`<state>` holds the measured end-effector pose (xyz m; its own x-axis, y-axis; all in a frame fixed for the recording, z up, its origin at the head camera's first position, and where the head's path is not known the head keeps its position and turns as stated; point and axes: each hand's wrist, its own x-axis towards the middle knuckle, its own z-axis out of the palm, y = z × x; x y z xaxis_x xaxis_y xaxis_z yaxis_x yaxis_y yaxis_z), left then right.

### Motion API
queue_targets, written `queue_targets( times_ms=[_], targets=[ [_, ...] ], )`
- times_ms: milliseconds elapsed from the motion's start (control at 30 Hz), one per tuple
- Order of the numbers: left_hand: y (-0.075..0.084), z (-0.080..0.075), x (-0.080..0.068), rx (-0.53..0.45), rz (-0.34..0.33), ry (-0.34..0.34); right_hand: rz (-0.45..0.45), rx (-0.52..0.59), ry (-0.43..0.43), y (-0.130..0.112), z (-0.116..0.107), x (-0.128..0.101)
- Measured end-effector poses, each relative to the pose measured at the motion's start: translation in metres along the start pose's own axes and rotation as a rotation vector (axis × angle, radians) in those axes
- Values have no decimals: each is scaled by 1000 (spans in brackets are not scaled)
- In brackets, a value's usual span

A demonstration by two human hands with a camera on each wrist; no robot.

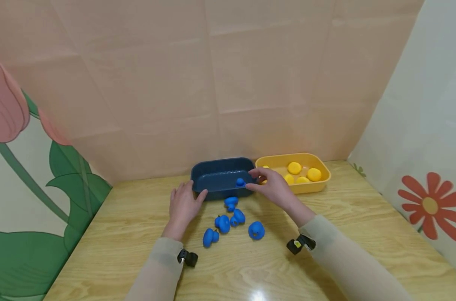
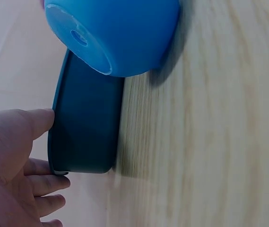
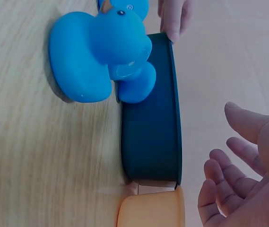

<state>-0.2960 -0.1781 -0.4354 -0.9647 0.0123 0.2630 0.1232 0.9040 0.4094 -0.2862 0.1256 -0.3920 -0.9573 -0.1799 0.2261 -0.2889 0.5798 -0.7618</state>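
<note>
Your left hand (image 1: 183, 205) rests spread against the near-left corner of the blue tub (image 1: 221, 177) by the counter's back edge; your right hand (image 1: 273, 187) hovers with loose, empty fingers over its right end. Push with that thumb and the tub may slide into the yellow tub (image 1: 318, 187), or the blue ducks (image 1: 228, 223) just in front could get knocked.

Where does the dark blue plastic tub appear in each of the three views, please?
Head: dark blue plastic tub at centre, against the back wall.
Left wrist: left of centre, seen side-on.
Right wrist: centre, rim facing right.
Shared landmark: the left hand touching its rim.
</note>
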Motion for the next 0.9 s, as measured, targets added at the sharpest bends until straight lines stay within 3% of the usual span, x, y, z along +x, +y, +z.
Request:
queue_targets(
  times_ms=[200, 633, 900],
  targets=[
    [2, 0, 1, 5, 4, -6, -3, 56, -13, 1, -1, -10],
    [0, 0, 1, -5, 19, 13, -27, 68, -63, 6, 1, -32],
    [-1, -2, 1, -4, 19, 19, -56, 69, -144, 14, 0, -45]
  ],
)
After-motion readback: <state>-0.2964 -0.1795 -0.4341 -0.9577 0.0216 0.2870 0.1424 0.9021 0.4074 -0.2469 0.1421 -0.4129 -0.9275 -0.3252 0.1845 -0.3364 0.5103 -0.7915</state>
